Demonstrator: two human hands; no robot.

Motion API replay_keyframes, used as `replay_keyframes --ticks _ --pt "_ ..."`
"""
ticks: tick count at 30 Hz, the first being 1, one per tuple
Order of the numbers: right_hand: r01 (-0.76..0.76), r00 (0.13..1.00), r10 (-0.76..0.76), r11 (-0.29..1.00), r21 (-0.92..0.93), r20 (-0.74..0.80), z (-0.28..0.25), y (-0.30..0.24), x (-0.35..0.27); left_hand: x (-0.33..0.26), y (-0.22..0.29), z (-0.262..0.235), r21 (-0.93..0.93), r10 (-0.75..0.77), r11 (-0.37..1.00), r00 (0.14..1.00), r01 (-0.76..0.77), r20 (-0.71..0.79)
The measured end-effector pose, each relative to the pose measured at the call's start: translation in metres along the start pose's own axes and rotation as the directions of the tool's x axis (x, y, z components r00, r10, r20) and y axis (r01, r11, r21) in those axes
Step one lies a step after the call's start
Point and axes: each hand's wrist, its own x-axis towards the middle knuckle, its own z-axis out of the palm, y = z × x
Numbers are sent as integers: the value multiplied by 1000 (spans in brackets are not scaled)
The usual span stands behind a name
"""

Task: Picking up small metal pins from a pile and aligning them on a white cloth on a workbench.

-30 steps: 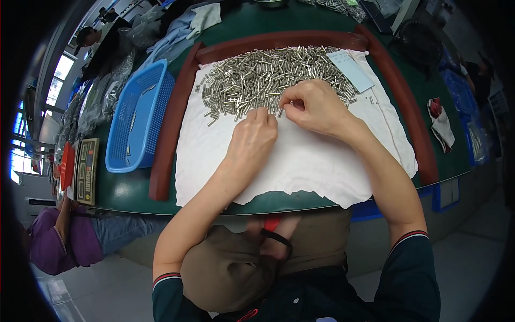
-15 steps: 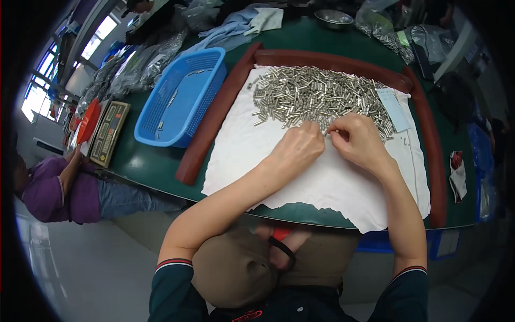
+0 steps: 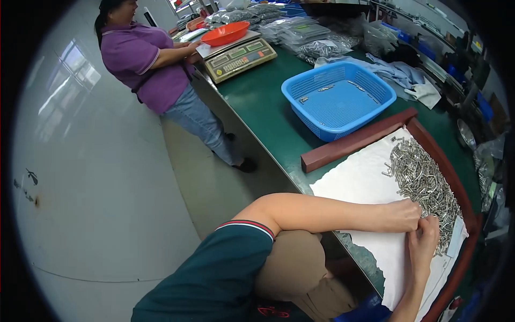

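Note:
My left hand (image 3: 403,216) is closed at the near edge of a pile of small silvery metal pins (image 3: 421,174). Right beside it, my right hand (image 3: 427,235) is closed too, its fingertips nearly meeting those of the left. Whatever sits between the fingers is hidden or too small to make out. The pins lie heaped on a white cloth (image 3: 357,185) with a ragged near edge. A pale blue paper slip (image 3: 457,236) rests by the right end of the pile.
Red-brown padded bars (image 3: 359,138) border the cloth. Beyond the left one stands a blue basket (image 3: 340,121) holding a few pins. Farther left are a scale (image 3: 241,58) with an orange-red bowl (image 3: 226,34) and a person in purple (image 3: 145,64). Plastic bags (image 3: 303,35) lie behind.
The view has swung left, so the cloth and hands now appear at lower right and the scale and person come fully into sight. My hands stay together at the pile's near edge.

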Motion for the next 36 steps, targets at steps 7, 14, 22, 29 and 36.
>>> replay_keyframes --ticks 7,14,22,29,36 --pt "-46 999 46 999 -11 27 1 5 1 4 -3 6 7 -10 1000 999 10 -32" --pt "-101 994 99 994 40 47 5 5 0 1 -13 8 -139 -30 990 995 15 -100" --pt "-130 991 130 991 -10 -33 1 5 -2 6 -6 -3 -130 -58 990 996 50 -61" --pt "-85 990 85 996 4 -110 18 -2 4 -9 -13 -13 -117 -67 990 996 74 66" --pt "-46 978 29 996 -77 -207 21 1 1 -3 -26 -15 -294 -91 949 992 112 85"
